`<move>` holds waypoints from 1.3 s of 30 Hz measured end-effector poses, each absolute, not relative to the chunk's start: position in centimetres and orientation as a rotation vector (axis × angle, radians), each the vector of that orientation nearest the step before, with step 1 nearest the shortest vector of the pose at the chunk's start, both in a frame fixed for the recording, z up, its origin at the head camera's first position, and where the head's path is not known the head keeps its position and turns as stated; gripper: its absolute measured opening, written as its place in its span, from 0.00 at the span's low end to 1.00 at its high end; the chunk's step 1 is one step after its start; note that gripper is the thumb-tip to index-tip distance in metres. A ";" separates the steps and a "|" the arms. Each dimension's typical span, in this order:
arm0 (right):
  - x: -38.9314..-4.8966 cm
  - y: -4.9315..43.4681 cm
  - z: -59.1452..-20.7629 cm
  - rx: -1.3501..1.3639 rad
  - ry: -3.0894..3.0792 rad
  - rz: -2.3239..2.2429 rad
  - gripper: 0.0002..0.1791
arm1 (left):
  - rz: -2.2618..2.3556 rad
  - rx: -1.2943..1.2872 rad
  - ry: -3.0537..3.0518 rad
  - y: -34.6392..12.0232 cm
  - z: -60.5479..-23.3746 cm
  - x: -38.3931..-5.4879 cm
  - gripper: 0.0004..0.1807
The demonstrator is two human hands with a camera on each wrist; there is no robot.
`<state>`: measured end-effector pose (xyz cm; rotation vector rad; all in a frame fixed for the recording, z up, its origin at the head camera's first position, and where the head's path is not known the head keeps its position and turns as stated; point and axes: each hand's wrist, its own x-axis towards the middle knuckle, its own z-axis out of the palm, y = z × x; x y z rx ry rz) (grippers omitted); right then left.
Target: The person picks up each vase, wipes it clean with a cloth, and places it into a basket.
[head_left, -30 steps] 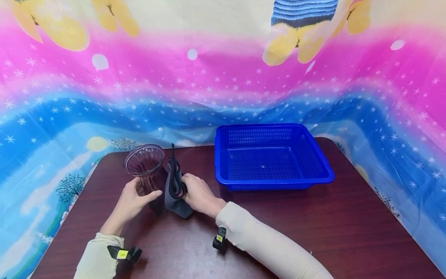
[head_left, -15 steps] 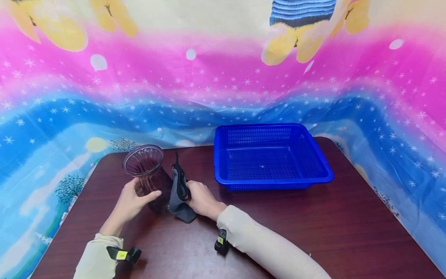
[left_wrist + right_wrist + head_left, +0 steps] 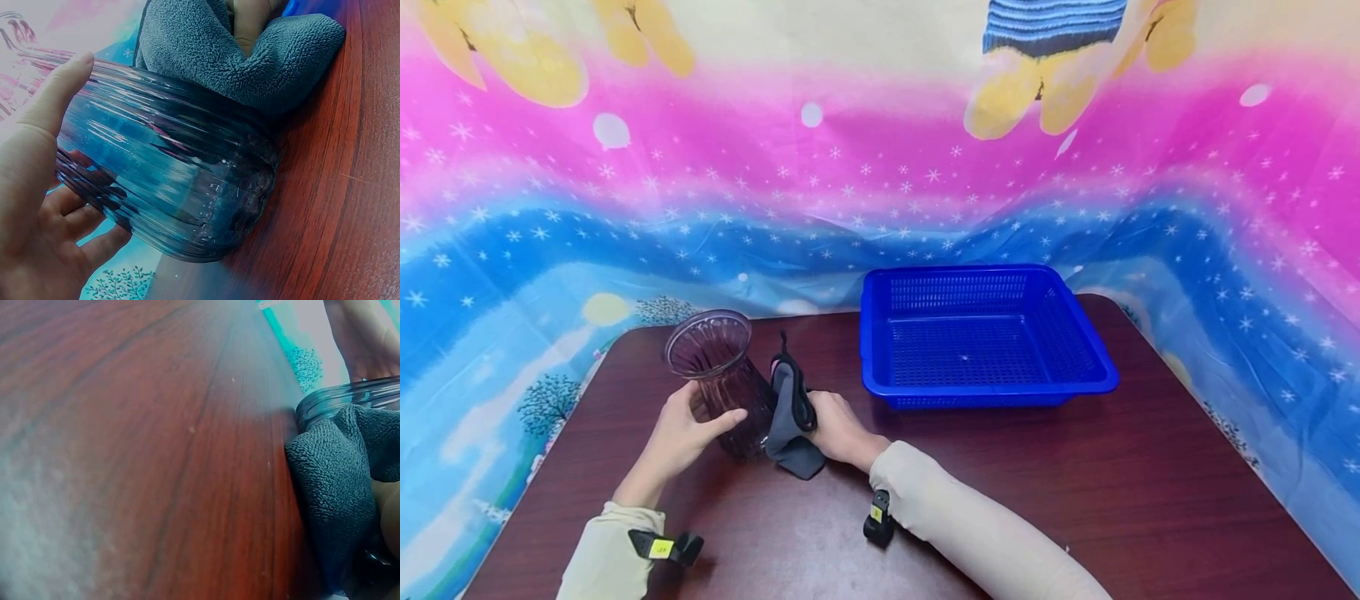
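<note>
A purple-tinted ribbed glass vase (image 3: 730, 375) with a flared mouth is at the left of the table, its base at the tabletop. My left hand (image 3: 681, 442) grips it round the middle, thumb on the near side and fingers behind. In the left wrist view, the left thumb (image 3: 62, 94) lies along the glass. My right hand (image 3: 842, 429) holds a folded grey towel cloth (image 3: 793, 421) with a dark edge against the vase's lower right side. The right fingers are mostly hidden behind the towel cloth (image 3: 331, 481) in the right wrist view.
A blue plastic basket (image 3: 988, 390) with perforated walls stands at the back right of the dark red-brown wooden table (image 3: 1037, 492). A printed curtain (image 3: 850, 175) hangs behind the table and along its sides.
My right hand and the grey cloth have moved slightly right and towards me, down along the vase's side. The left hand keeps its grip, and the vase has barely shifted.
</note>
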<state>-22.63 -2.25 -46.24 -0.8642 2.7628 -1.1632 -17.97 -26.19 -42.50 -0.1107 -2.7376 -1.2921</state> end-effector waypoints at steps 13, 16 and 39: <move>-23.1 -2.0 -46.5 -0.852 2.705 -1.190 0.04 | -1.303 -0.123 -2.628 -25.4 -43.2 -17.3 0.56; -23.1 -2.0 -46.5 -0.848 2.693 -1.190 0.04 | -1.225 -0.105 -2.631 -25.1 -43.0 -17.1 0.54; -23.4 -2.0 -46.7 -0.849 2.686 -1.213 0.04 | -0.956 0.165 -2.591 -23.2 -41.0 -16.6 0.39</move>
